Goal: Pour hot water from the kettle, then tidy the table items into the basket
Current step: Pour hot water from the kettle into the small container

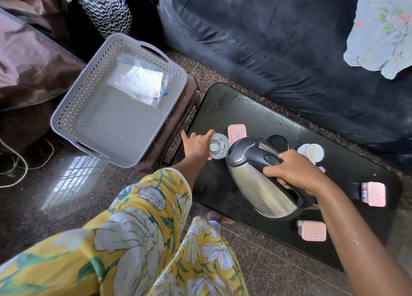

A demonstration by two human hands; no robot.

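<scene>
kettle (256,179) spout behind its lid; container label (237,136) unreadable

Steel kettle (256,179) with black lid and handle, tilted spout-down toward a clear glass (219,148) standing upright on the black table (223,108). Three pink-lidded boxes (237,134) spread over the tabletop. Grey perforated basket (73,108) beside the table, holding a clear packet (139,81).

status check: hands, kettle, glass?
Right hand grips kettle handle, kettle tipped toward glass. Left hand steadies the glass on the table. Pink box right behind glass; basket off-table.
</scene>
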